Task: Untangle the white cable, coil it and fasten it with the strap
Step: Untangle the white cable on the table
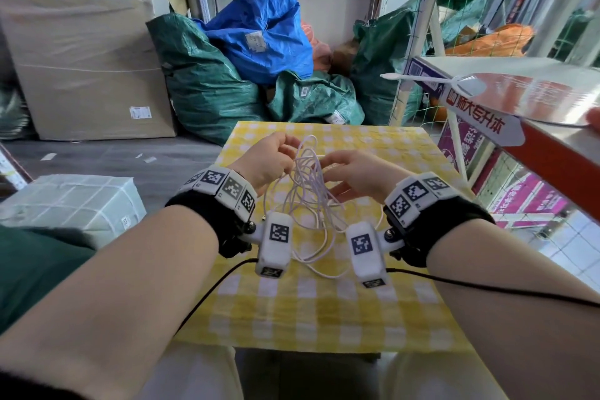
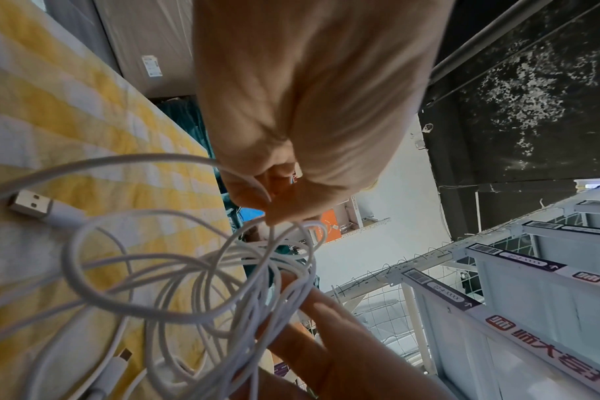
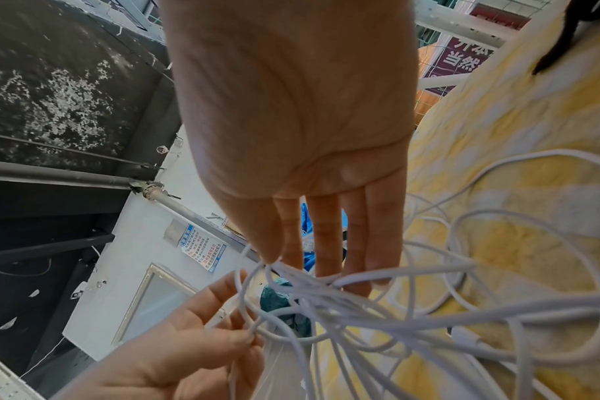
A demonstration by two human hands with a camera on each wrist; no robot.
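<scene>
The white cable [image 1: 308,204] is a loose tangle of loops, lifted between both hands above the yellow checked tablecloth [image 1: 324,318]. My left hand [image 1: 289,153] pinches a strand with curled fingers [image 2: 274,205]. My right hand [image 1: 324,162] reaches in from the right. Its thumb and forefinger [image 3: 271,257] pinch several strands, and its other fingers are straight against the bundle. The cable's lower loops [image 2: 189,270] trail onto the cloth. The USB-A plug [image 2: 31,207] and the smaller plug [image 2: 122,356] lie there. No strap shows in any view.
A red-and-white shelf [image 1: 535,140] with a hand fan [image 1: 519,97] on it juts in at the right, close to the table. Green sacks [image 1: 201,81] and a blue sack [image 1: 259,42] are piled behind the table. A cardboard box [image 1: 87,68] and a wrapped package [image 1: 71,204] are at the left.
</scene>
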